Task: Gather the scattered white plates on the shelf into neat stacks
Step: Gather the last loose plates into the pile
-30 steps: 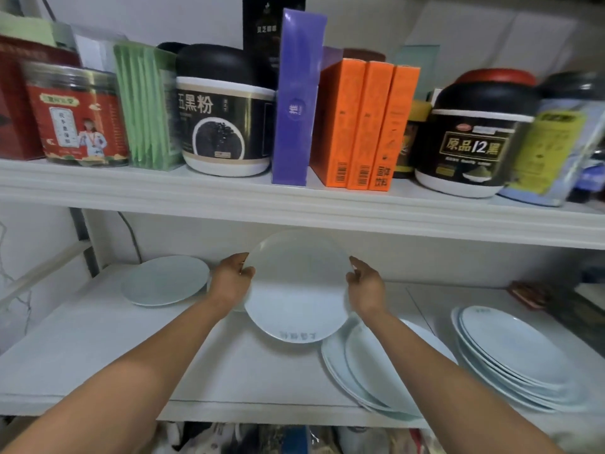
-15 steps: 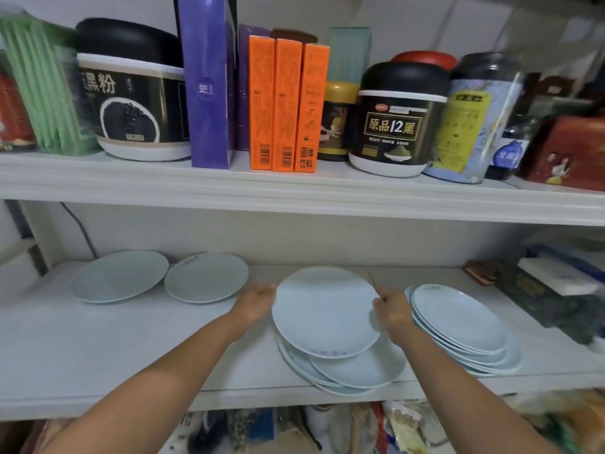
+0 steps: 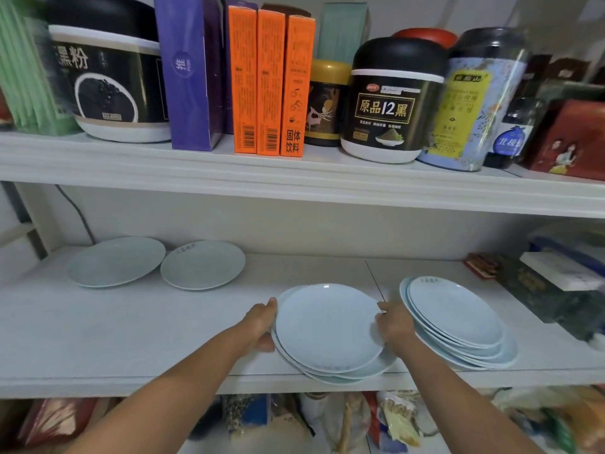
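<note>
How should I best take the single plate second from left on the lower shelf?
Pinch the plate at its near rim, from the front: it lies flat, the rim flares off the shelf, and the neighbouring plate crowds its left edge.

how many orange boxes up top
3 tall orange cardboard boxes, upright side by side: left, middle, right, between the purple carton and yellow-lidded dark jar. Others may hide behind.

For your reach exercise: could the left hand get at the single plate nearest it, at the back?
Probably yes: bare shelf lies between the left hand and that plate, though it now holds the stack.
</note>
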